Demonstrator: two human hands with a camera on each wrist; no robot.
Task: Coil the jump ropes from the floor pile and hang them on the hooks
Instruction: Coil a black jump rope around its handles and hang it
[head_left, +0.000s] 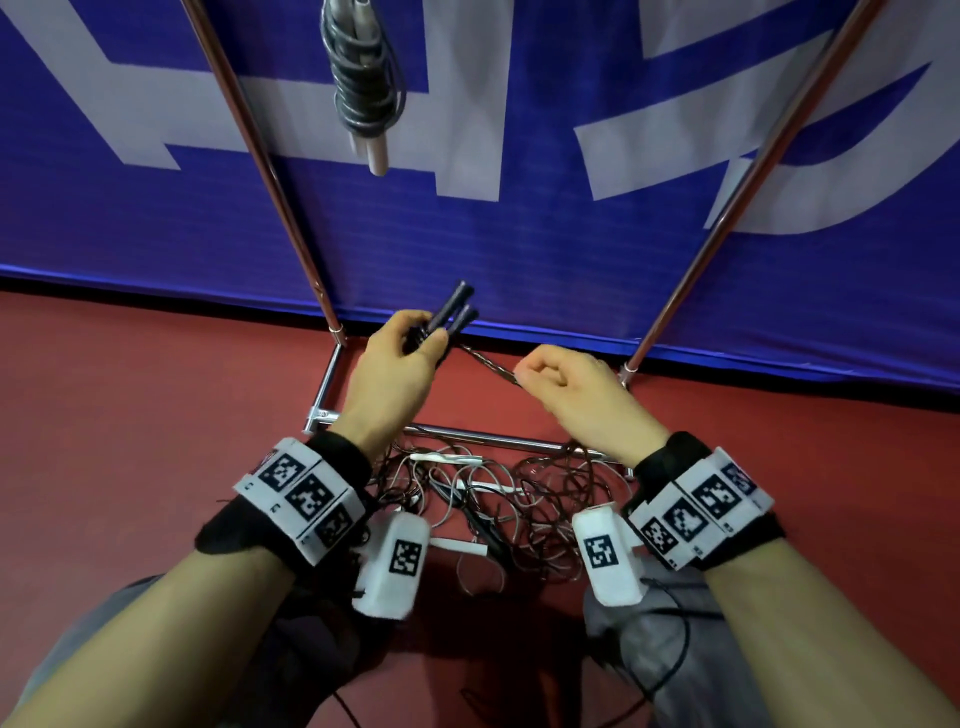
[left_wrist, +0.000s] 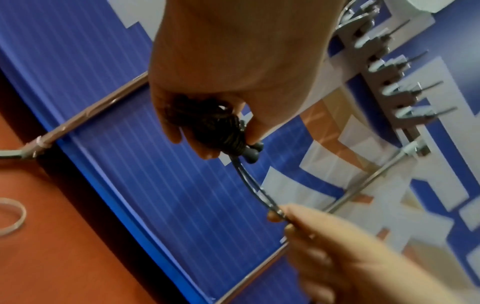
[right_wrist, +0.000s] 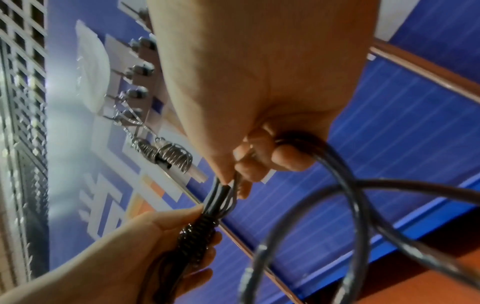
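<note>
Just above the middle of the head view, the left hand (head_left: 400, 358) is gripping a dark jump rope (head_left: 451, 315), its fingers curled round the wound part while the two dark handles are sticking up and to the right past the fingertips. In the left wrist view the same bundle (left_wrist: 221, 131) is sitting in the curled fingers, tightly wrapped turns showing near the handle ends. The right hand (head_left: 566, 387), a little to the right and lower in the frame, is pinching the strands of cord (head_left: 488, 364) that are running taut between the two hands; in the right wrist view its fingers (right_wrist: 259, 164) are closed on several strands, and a loose loop of the cord (right_wrist: 345, 205) is swinging down across the lower right of that picture. At the bottom centre of the head view, between the forearms, the floor pile (head_left: 498, 499) of tangled ropes is lying on the red floor (head_left: 130, 405), thin dark and pale cords mixed with white handles, partly over the low bar of a metal rack (head_left: 332, 384). At the top of the frame, left of centre, a coiled grey rope (head_left: 363, 93) with pale handles is hanging in front of the blue banner (head_left: 519, 234). The row of hooks (left_wrist: 389, 82) is showing at the upper right of the left wrist view.
</note>
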